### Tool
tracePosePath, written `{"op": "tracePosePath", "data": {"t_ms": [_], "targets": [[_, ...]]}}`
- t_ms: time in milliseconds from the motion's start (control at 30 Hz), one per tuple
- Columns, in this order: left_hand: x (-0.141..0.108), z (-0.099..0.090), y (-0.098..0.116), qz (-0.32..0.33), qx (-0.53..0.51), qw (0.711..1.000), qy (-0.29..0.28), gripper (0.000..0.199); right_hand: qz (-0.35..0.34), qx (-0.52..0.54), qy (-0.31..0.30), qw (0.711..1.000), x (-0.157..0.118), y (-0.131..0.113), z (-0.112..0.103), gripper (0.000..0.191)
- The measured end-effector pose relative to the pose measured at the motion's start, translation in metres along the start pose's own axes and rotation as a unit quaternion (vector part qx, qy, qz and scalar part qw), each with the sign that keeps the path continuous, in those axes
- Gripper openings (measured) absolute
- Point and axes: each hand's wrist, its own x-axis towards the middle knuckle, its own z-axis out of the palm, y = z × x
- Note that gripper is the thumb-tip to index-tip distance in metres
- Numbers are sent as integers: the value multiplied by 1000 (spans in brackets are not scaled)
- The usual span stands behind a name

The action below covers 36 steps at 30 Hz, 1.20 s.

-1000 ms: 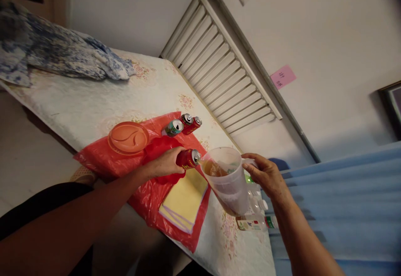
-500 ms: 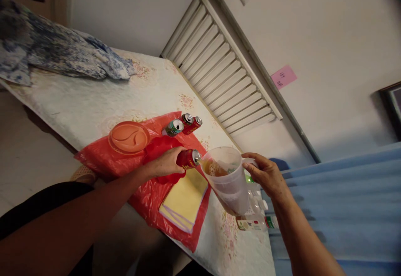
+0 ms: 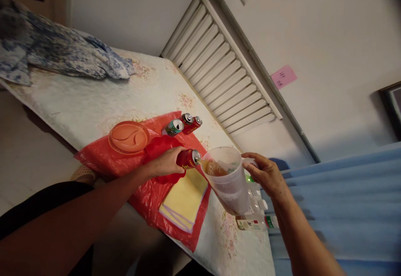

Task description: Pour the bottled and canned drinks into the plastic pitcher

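Note:
My left hand (image 3: 169, 161) is wrapped round a red drink can (image 3: 189, 159), tipped toward the mouth of a translucent plastic pitcher (image 3: 230, 186). A thin amber stream runs from the can into the pitcher, where brownish liquid with foam shows near the rim. The fingers of my right hand (image 3: 263, 171) are closed round the pitcher's handle. Below the can lies a folded yellow cloth (image 3: 184, 198) with a purple edge. Behind my left hand, a red scalloped bowl (image 3: 156, 148) is partly hidden.
A red plastic sheet (image 3: 147, 201) carries an orange divided plate (image 3: 129, 137). A green-and-silver can (image 3: 173, 127) and two others stand behind. Several bottles, one a labelled bottle (image 3: 253, 222), are right of the pitcher. Patterned fabric (image 3: 72, 54) lies at far left; a radiator (image 3: 219, 67) lines the wall.
Almost nothing differs. Both hands, the can and the pitcher keep their places, and the stream still runs into the pitcher.

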Motion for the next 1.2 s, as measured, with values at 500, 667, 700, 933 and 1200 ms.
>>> {"op": "tracePosePath", "data": {"t_ms": [500,667,700,933,1200], "targets": [[0,1,-2,3,-7,1000,-5,57,-1,2,-2,1000,1,3,-1,47],[0,0,-1,3,-2,1000,-8,56,-4,-5,1,1000,1,3,-1,47],[0,0,-1,2,-2,1000,-8,56,-4,-6,1,1000,1,3,-1,47],[-1,0,-1,1,0,1000,-10,56,-7,-11,-4,1000,2,4,-2,46],[-1,1,-2,0,-2,1000,-7,55,1,-4,-4,1000,1,4,-2,46]]}}
